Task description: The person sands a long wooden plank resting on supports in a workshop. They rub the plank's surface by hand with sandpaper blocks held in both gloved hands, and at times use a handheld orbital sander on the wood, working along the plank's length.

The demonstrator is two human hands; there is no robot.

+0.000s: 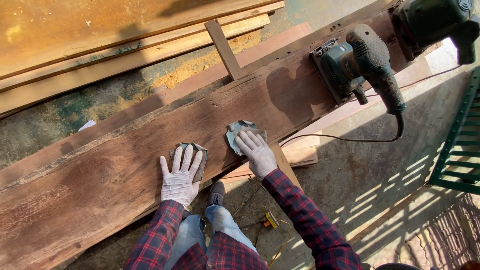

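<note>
A long, weathered plank (125, 150) runs slantwise across the view, lower left to upper right, with more boards (100, 45) stacked beyond it. On its upper right end sits a green sander (357, 65), its cord (345, 138) looping off the plank's near edge; a second green machine (432, 20) shows at the top right corner. A thin slat (224, 49) lies across the plank's far edge.

The left hand (181, 177) (white-gloved, fingers spread flat) presses down on a sandpaper piece (200, 155) on the plank, not gripping it. The right hand (257, 152), also gloved and flat, presses a second, crumpled sandpaper sheet (239, 131) just to the right, near the plank's near edge.
</note>
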